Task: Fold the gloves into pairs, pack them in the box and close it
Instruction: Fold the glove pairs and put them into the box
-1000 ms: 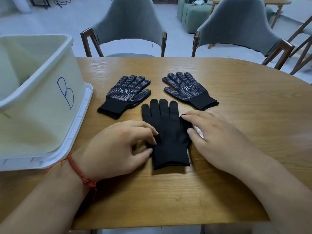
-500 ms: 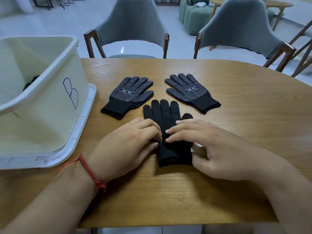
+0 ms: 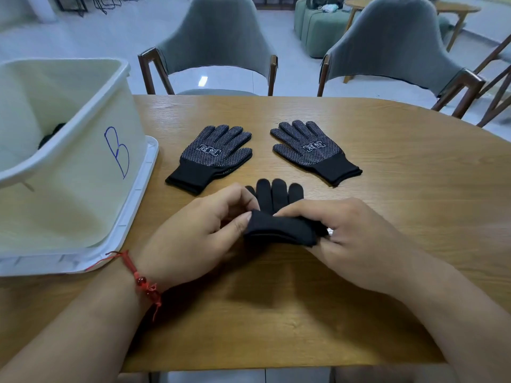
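A stacked pair of plain black gloves (image 3: 279,217) lies in front of me, cuff end lifted and folded toward the fingers. My left hand (image 3: 199,233) pinches the cuff's left side and my right hand (image 3: 351,239) pinches its right side. Two more black gloves with white dots lie flat beyond: one on the left (image 3: 213,157), one on the right (image 3: 312,150). The white plastic box (image 3: 83,172), marked with a blue "B", stands open at the left on its lid (image 3: 138,200). Something dark (image 3: 51,134) shows inside it.
The wooden table (image 3: 401,189) curves away at the right. Two grey chairs (image 3: 218,48) (image 3: 395,48) stand behind its far edge. A red string bracelet (image 3: 141,280) is on my left wrist.
Both hands have gone from pressing the flat black gloves to gripping the cuff end, which is now lifted and folded forward over the palms.
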The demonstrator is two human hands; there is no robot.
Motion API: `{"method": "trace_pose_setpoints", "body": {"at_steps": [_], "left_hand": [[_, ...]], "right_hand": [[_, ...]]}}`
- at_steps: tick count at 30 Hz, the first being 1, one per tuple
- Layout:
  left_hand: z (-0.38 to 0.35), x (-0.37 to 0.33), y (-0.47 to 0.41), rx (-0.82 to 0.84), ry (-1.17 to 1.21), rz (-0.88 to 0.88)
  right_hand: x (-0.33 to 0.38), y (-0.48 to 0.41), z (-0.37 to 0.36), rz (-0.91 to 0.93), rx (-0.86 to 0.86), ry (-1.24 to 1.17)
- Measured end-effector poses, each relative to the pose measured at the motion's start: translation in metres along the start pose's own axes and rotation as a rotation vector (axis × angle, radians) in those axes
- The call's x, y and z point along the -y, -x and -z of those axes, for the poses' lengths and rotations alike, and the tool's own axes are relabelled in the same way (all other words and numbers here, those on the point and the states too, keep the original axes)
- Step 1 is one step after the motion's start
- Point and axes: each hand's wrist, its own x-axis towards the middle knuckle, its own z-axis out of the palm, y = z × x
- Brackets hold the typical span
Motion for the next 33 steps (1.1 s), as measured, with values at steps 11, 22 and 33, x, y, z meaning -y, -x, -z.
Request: {"method": "trace_pose_setpoints", "body": {"at_steps": [11, 22, 33], "left_hand": [[0.000, -0.008, -0.002, 0.055, 0.361, 0.263], [-0.008, -0.008, -0.004, -0.066, 0.167, 0.236], [-0.013, -0.010, -0.006, -0.044, -0.120, 0.184]], "right_hand": [[-0.007, -0.005, 0.001, -0.247, 0.062, -0.386], [-0.004, -0.005, -0.004, -0.361, -0.170, -0.222], [0.003, -0.004, -0.011, -0.007, -0.296, 0.255]]}}
